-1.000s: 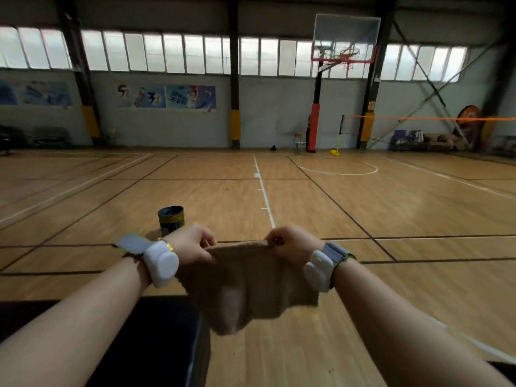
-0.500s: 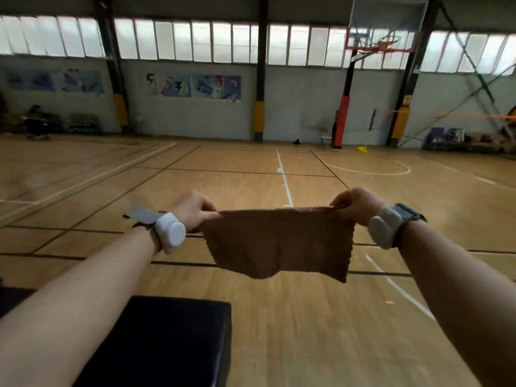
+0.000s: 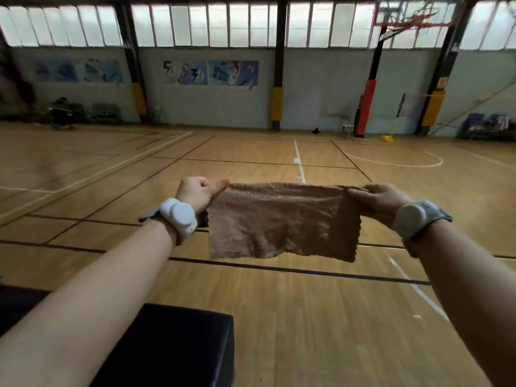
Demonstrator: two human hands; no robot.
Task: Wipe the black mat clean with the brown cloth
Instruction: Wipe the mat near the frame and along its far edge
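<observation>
Hands, left hand (image 3: pixel 195 191) and right hand (image 3: pixel 382 198), pinch brown cloth (image 3: pixel 282 219); black mat (image 3: pixel 178 344) partly hidden

We see a wooden gym floor (image 3: pixel 279 317) marked with black and white court lines. On it, at lower left, lies the black mat (image 3: pixel 178 347), thick and square-cornered, partly hidden behind a forearm. Far off, a small yellow object (image 3: pixel 387 138) and a small dark object (image 3: pixel 315 131) rest on the floor near the wall.

Below cloth: brown cloth (image 3: pixel 282 219) hangs over bare wooden floor (image 3: pixel 307 317).
Lower left: black mat (image 3: pixel 178 344), seemingly a raised block, under the forearm.
</observation>
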